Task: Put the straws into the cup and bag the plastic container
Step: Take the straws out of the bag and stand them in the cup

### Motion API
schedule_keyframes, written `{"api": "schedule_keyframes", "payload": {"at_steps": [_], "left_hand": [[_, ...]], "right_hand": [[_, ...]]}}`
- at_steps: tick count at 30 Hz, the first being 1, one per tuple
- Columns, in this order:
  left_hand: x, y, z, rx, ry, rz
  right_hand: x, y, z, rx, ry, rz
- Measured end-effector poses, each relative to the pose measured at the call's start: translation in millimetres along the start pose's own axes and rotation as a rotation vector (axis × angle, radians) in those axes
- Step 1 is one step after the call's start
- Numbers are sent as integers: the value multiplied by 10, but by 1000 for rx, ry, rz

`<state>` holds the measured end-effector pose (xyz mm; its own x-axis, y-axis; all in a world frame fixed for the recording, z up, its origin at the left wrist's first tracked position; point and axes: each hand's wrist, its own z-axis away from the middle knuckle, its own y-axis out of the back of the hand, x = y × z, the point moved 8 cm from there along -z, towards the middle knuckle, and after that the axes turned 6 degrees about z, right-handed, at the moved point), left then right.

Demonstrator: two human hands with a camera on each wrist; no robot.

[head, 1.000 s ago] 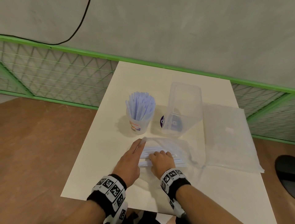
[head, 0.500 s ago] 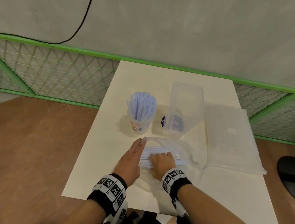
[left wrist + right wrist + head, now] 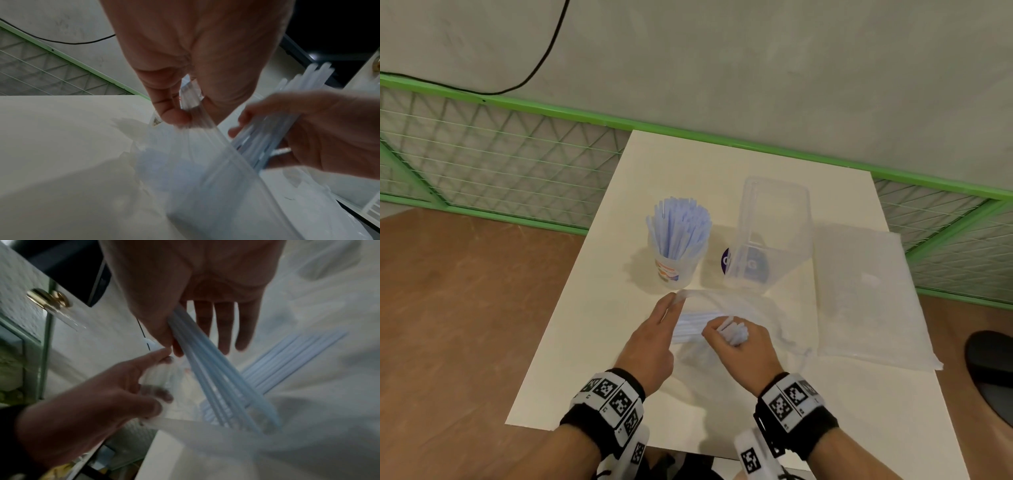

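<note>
A clear cup (image 3: 677, 270) full of pale blue straws (image 3: 678, 229) stands mid-table. Right of it is the empty clear plastic container (image 3: 772, 236). A small clear bag (image 3: 750, 308) with more straws (image 3: 287, 356) lies in front of both. My left hand (image 3: 674, 305) pinches the bag's open edge (image 3: 190, 104) between thumb and fingers. My right hand (image 3: 726, 334) grips a bundle of straws (image 3: 732, 330) at the bag's mouth. Their lower ends (image 3: 236, 410) still reach into the bag.
A large flat plastic bag (image 3: 866, 294) lies on the right of the white table (image 3: 592, 359). A purple round label (image 3: 726, 261) shows beside the container's base. A green mesh fence (image 3: 517, 164) runs behind the table. A black object (image 3: 993, 370) sits on the floor, right.
My right hand has closed round a bundle of straws and raised their ends out of the small bag. My left hand keeps its hold on the bag's edge.
</note>
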<state>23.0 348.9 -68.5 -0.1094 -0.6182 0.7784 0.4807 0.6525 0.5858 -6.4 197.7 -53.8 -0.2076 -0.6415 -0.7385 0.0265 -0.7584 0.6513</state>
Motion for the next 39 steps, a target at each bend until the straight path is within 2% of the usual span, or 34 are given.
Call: {"api": "schedule_keyframes", "payload": {"at_steps": [2,7,11,14,19,22,28,32,35,39], "left_hand": [[16,-10,0,-7,-12,-3],[9,6,3,0,2,-19],[16,10,9,-7,1,-26],[16,14,1,-5,-2,-42],[-6,12,22,-12,22,-40],[-14,2,31,-16,54,-61],[29,25,42,-15,-7,-50],[29,48,59,-12,10,-65],[24,54,58,-7,11,-68],[52,72,41,-4,3,-88]], "right_hand": [[72,-8,-8,-26,-44,43],[137,170,22,50,-112,-13],[305,56,64,-63,-200,136],[107,183,13,-81,-141,166],[-702,956,-273,102,-75,-256],[-1126,1179,-533,130,8,-303],[-1475,1096,-1113,162,88,-132],[-1519,1018,-1395,173,150,23],[-1455,808,-1474,124,209,158],[-1306,546,-1475,76,270,101]]}}
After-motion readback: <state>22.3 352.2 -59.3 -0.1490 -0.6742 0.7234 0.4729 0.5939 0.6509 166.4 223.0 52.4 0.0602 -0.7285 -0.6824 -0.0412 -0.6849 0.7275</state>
